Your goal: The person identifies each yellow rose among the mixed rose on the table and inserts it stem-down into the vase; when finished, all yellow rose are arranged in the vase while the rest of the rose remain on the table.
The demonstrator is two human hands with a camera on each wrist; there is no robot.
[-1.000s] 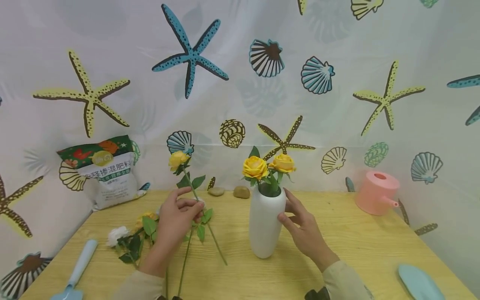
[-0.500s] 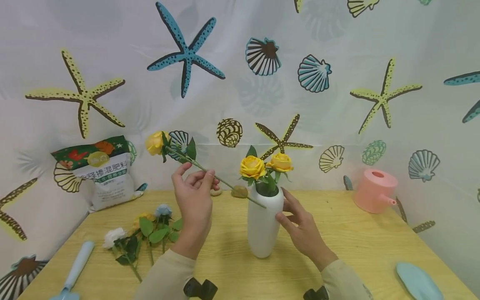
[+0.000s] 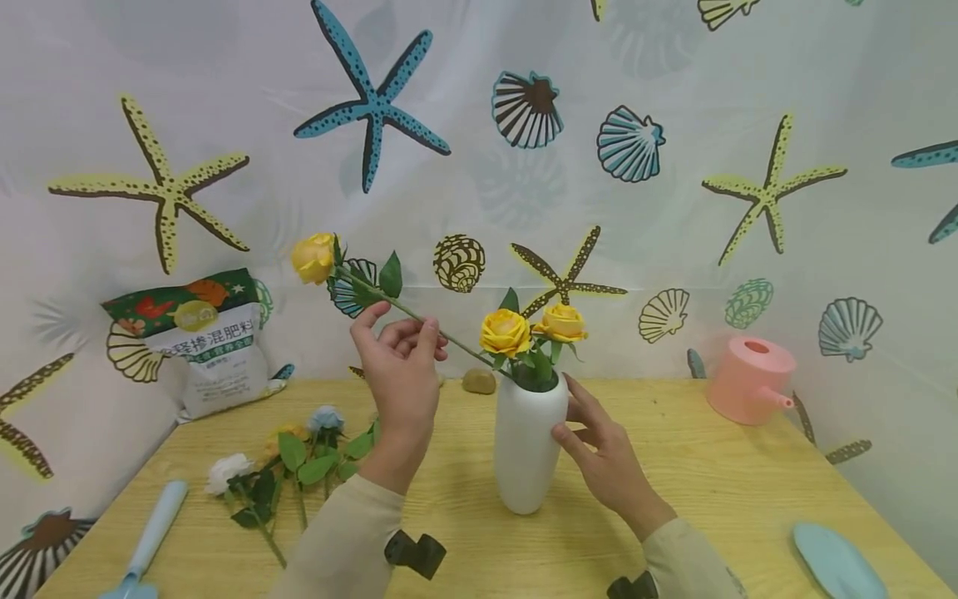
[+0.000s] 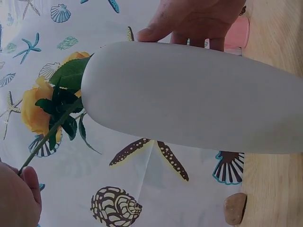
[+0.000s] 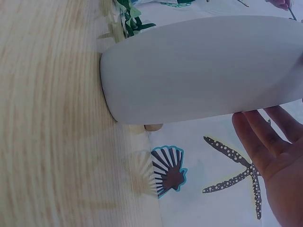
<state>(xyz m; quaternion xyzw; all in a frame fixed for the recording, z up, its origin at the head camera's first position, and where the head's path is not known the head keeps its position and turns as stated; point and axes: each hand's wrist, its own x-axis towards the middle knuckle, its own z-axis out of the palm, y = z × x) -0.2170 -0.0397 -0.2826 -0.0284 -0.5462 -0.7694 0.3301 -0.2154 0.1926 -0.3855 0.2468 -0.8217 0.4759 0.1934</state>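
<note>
My left hand [image 3: 402, 370] pinches the green stem of a yellow rose [image 3: 313, 258], whose bloom leans up to the left. That stem slants down to the rim of a white vase [image 3: 526, 449]; whether its tip is inside cannot be told. Two more yellow roses [image 3: 506, 333] stand in the vase. In the left wrist view the stem runs from my left hand [image 4: 19, 196] to the vase mouth. My right hand [image 3: 602, 457] rests against the vase's right side, thumb toward the front. In the right wrist view its fingers [image 5: 258, 137] touch the vase fairly straight.
White, yellow and blue flowers [image 3: 325, 418] lie on the left of the wooden table [image 3: 644, 549]. A blue-handled trowel [image 3: 160, 524], a fertilizer bag [image 3: 224, 358], a brown stone [image 3: 479, 382], a pink watering can [image 3: 752, 383] and a light blue oval piece [image 3: 838, 561] surround the work area.
My left hand has lifted the yellow rose off the other flowers, tilted it and moved it right, bringing its stem's lower end to the vase rim. My right hand stays at the vase.
</note>
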